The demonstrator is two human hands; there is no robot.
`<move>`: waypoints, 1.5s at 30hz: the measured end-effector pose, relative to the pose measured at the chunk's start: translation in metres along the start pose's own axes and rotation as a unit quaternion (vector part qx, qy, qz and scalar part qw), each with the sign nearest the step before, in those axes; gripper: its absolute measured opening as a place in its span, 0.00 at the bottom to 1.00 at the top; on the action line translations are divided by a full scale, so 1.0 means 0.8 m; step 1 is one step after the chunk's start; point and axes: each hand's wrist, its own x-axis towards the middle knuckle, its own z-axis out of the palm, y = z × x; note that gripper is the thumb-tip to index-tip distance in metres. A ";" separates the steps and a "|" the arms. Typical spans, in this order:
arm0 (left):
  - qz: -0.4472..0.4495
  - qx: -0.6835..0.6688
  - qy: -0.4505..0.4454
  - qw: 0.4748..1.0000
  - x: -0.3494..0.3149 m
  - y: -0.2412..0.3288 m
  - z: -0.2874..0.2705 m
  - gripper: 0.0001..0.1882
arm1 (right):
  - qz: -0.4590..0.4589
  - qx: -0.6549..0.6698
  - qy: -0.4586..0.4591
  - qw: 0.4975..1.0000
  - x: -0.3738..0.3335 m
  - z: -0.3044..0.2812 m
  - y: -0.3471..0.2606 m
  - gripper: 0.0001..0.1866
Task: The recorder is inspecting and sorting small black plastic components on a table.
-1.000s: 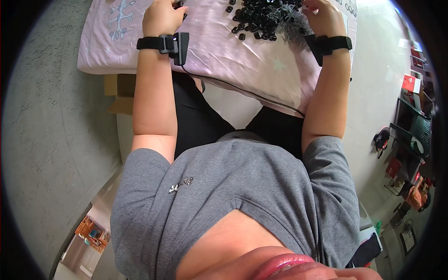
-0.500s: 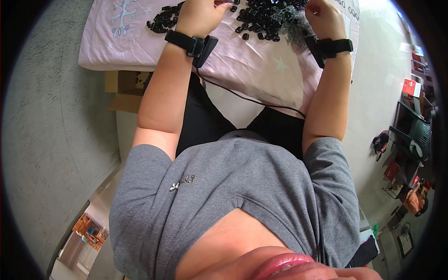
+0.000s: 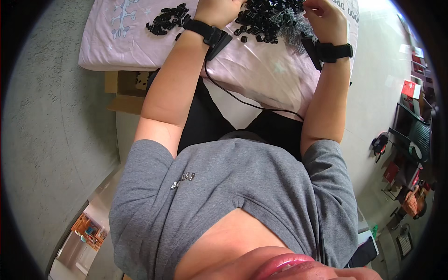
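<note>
A heap of small glossy black pieces point(image 3: 261, 23) lies on the pink cloth-covered table point(image 3: 252, 63) at the top of the view. Beside its right side is a tangle of thin greyish strips point(image 3: 293, 33). My left hand point(image 3: 219, 11) reaches to the heap's left edge, its fingers mostly cut off by the frame. My right hand point(image 3: 329, 18) hovers right of the grey tangle with curled fingers; whatever it may hold is too small or hidden to name. A smaller group of black pieces point(image 3: 167, 19) lies left of my left hand.
Each wrist wears a black strap with a dark block, and a black cable point(image 3: 247, 103) hangs across below the table edge. An open cardboard box point(image 3: 125, 95) stands under the table's left side. A grey wall point(image 3: 46, 93) rises at the left.
My left hand has moved right and slightly up, from near the smaller group to the heap's edge. My right hand's fingers have shifted slightly and look a little looser.
</note>
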 end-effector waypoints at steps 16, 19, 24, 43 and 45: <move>0.031 0.095 -0.003 0.995 0.004 0.008 0.001 0.10 | -0.005 0.128 -0.014 0.992 -0.010 0.027 -0.019 0.05; 0.011 0.067 0.011 0.998 0.000 0.009 -0.001 0.10 | 0.061 0.389 -0.085 0.915 -0.010 0.033 -0.016 0.04; -0.056 -0.229 -0.005 0.972 -0.015 0.012 0.005 0.07 | 0.089 0.488 -0.113 0.861 -0.018 0.037 -0.028 0.04; -0.136 -0.470 -0.071 0.869 -0.035 0.011 0.012 0.06 | 0.050 0.456 -0.098 0.883 -0.025 0.055 -0.046 0.05; -0.101 -0.463 -0.040 0.880 -0.034 0.012 0.016 0.06 | 0.028 0.440 -0.090 0.893 -0.025 0.059 -0.051 0.05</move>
